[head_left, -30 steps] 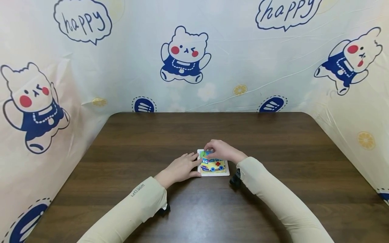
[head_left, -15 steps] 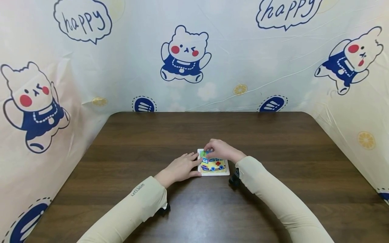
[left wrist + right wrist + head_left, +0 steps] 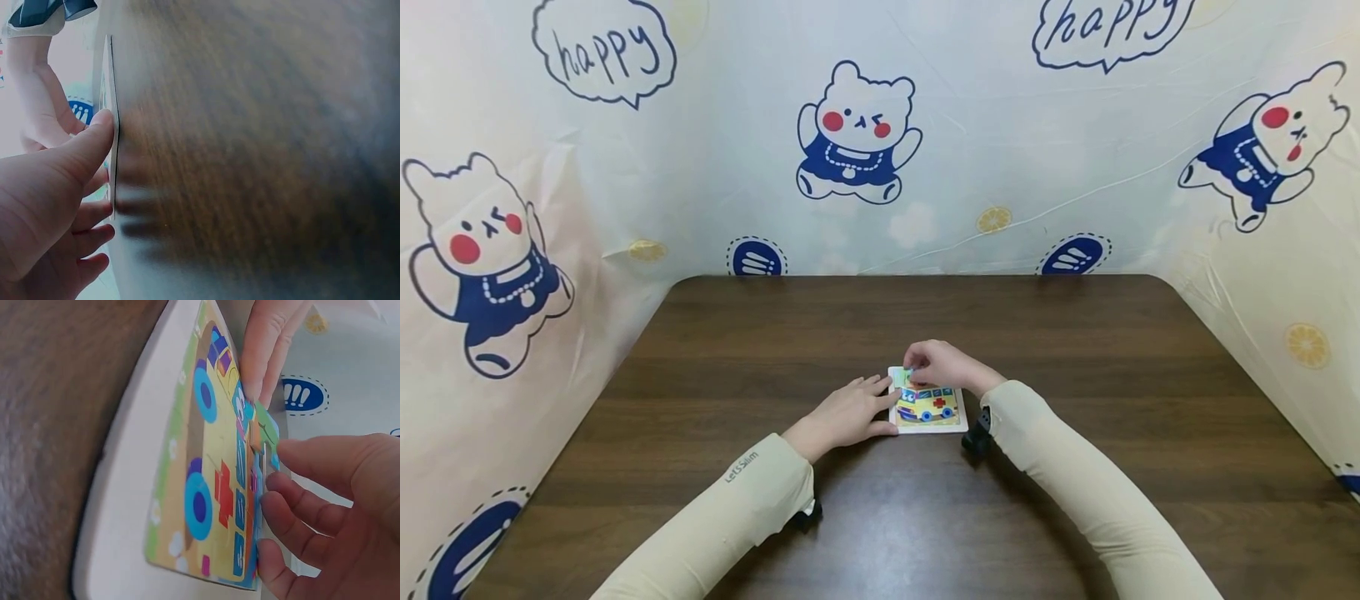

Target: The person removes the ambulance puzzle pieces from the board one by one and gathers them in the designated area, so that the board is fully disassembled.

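While the left hand (image 3: pixel 842 415) rests, fingers extended, against the puzzle board (image 3: pixel 934 430) on the bench (image 3: pixel 880 533), the right hand (image 3: pixel 945 367) pinches a tilted green piece (image 3: pixel 269 428); probably light, stiff and thin, it is best held by its edges.

Pale glare on the tabletop (image 3: pixel 883 508)

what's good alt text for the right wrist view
The right hand has a green piece in its grip, by the edge of a white-bordered puzzle showing a yellow ambulance with a red cross. The left hand touches the puzzle.
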A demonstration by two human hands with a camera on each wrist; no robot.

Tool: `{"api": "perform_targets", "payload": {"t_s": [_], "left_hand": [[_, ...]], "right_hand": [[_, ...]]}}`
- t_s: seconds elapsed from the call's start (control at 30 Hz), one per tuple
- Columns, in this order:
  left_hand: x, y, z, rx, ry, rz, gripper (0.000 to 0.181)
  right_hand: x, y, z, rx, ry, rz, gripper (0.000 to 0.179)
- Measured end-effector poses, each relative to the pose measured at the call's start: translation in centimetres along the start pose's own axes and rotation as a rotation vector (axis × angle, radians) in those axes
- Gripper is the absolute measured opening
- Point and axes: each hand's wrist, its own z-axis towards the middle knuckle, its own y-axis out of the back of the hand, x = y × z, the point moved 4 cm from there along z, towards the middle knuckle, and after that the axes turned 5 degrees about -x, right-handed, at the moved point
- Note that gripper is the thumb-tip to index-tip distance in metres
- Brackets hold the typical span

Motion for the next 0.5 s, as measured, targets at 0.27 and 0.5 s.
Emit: {"api": "perform_targets", "payload": {"t_s": [0.27, 0.5], "left_hand": [[0.05, 0.02, 0.10, 0.014, 0.011, -0.002, 0.060], [-0.02, 0.03, 0.00, 0.014, 0.019, -0.004, 0.059]], "right_hand": [[-0.09, 0.13, -0.13, -0.072, -0.070, 0.036, 0.007], [-0.47, -0.08, 0.00, -0.090, -0.058, 0.036, 0.003]]}}
